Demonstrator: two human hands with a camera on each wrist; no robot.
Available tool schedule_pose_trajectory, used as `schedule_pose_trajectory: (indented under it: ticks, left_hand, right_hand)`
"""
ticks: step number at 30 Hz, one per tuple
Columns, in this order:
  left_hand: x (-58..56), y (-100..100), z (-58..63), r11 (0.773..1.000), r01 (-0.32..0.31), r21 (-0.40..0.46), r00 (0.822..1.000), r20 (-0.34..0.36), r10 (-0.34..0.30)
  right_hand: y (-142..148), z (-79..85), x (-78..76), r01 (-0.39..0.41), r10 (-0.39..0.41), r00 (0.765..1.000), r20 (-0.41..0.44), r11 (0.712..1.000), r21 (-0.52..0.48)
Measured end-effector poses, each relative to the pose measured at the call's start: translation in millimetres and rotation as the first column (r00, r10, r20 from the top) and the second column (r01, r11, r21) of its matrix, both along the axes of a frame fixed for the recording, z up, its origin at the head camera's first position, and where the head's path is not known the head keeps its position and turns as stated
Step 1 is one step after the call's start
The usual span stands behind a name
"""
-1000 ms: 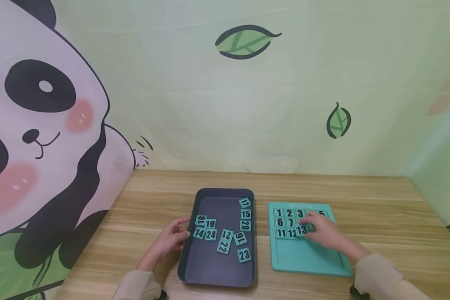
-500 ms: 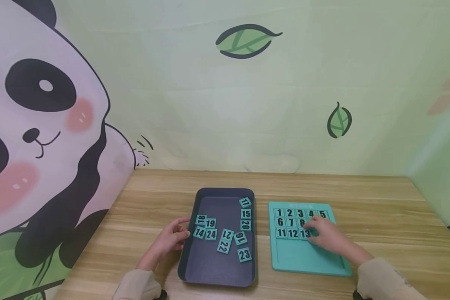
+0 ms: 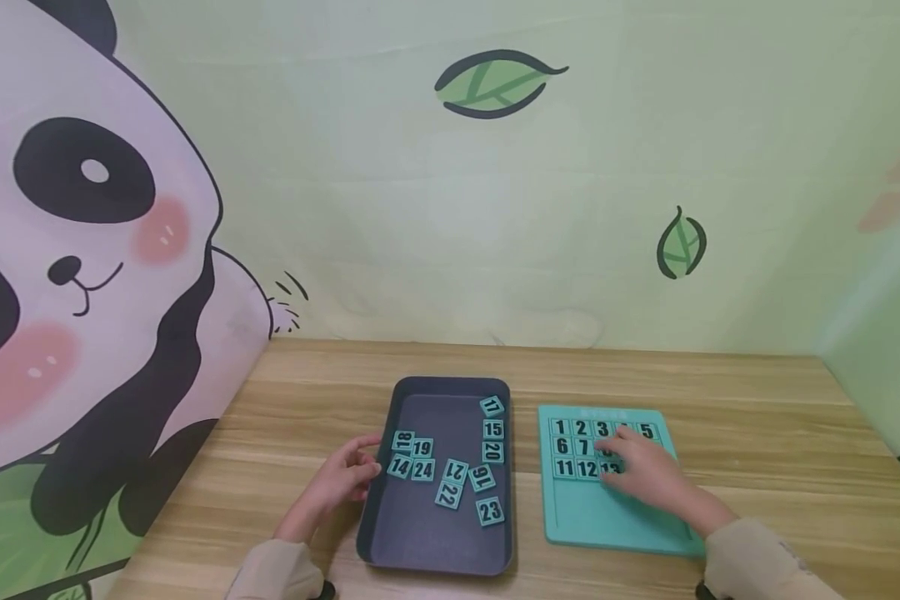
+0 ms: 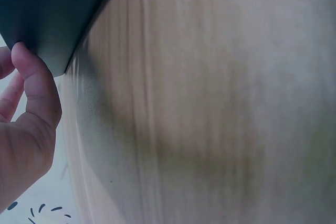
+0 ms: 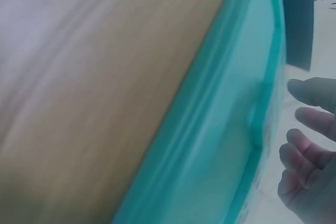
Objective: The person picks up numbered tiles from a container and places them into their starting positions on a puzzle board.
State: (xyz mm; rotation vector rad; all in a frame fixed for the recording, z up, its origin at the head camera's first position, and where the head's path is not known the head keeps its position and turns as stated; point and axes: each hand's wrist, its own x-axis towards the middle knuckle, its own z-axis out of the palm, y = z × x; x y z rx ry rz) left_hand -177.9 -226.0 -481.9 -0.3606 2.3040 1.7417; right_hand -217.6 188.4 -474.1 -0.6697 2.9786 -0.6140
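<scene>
A dark blue tray [image 3: 435, 533] lies on the table, with several numbered teal tiles loose in it. At its left wall is my left hand [image 3: 337, 473], thumb and index fingertips touching the outside near the rim; in the left wrist view the thumb [image 4: 37, 82] bends against the dark wall. Right of the tray is a teal number board [image 3: 607, 517], its upper rows filled with tiles from 1 on. Over it hovers my right hand [image 3: 648, 473], fingers spread and nothing between them. The 13 tile [image 3: 610, 468] sits after 12, partly hidden by the thumb.
Loose tiles in the tray include 15 [image 3: 492, 430], 23 [image 3: 490, 511] and 14 [image 3: 400, 467]. A narrow strip of wooden table [image 3: 527, 475] separates tray and board. Behind stands a pale green backdrop [image 3: 390, 250] with a panda and leaves.
The 13 tile, pinched above its row a second ago, was lowered beside 12 and now lies in the board. My right hand has let go of it. The left hand stays at the tray.
</scene>
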Motion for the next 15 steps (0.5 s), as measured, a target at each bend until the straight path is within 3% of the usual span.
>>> schedule_pose_trajectory:
  ticks: [4,15]
  left_hand:
    - [0.3,-0.9,-1.7,1.000,0.006,0.011,1.000,-0.013,-0.006]
    - [-1.6,-2.8,-6.5,1.000,0.014,0.028,1.000,-0.022,-0.013]
  right_hand:
    - [-12.2,4.1,-0.6,-0.022,0.021,1.000,-0.020,0.998,-0.055]
    - [-60.4,19.0,-3.1,-0.132,0.139,0.990,0.025,0.975,-0.179]
